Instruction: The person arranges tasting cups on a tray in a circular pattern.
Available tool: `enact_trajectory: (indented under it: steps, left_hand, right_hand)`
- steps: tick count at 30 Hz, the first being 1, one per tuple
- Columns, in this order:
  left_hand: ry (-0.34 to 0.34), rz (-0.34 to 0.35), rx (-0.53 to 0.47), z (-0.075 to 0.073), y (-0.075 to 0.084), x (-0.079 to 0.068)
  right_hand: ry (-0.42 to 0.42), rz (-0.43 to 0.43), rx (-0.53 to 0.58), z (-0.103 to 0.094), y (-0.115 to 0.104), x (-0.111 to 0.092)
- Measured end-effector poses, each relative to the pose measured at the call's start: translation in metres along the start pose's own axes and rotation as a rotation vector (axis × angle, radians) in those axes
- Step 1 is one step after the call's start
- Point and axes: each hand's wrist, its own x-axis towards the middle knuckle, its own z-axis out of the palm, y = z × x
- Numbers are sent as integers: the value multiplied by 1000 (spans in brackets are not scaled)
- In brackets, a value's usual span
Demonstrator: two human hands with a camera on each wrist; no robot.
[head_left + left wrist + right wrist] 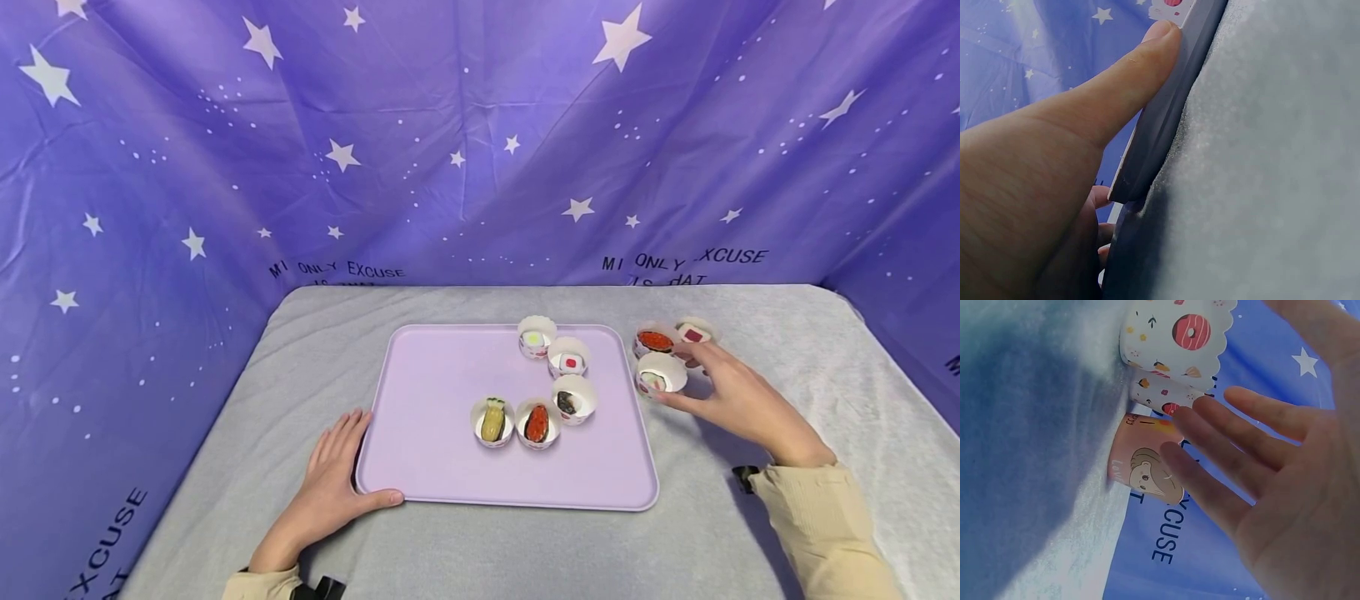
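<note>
We find the left hand (326, 487) with fingers extended along the left rim of the lilac tray (427, 400), thumb on its near rim. We find the right hand (738, 400) right of the tray, fingers extended and spread beside the near paper cup (667, 364); we cannot confirm contact. Behind that cup stand a roe cup (655, 328) and, farther right, a pink cup (1127, 447). Five cups (576, 387) occupy mainly the tray's right half.

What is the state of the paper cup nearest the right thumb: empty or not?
Not empty: in the head view, a sushi-shaped piece shows inside the paper cup.
</note>
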Motion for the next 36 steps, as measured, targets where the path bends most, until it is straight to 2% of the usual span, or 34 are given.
enact_trajectory:
  steps: [14,29,36]
  left_hand:
    - [-2,3,-2,-1,0,0]
    - [-3,0,-3,-1,1,0]
    - [-2,3,-5,-1,0,0]
  right_hand:
    - [-17,-17,17,7,2,6]
    - [-20,-99,33,12,2,10]
    - [8,-123,16,15,1,12]
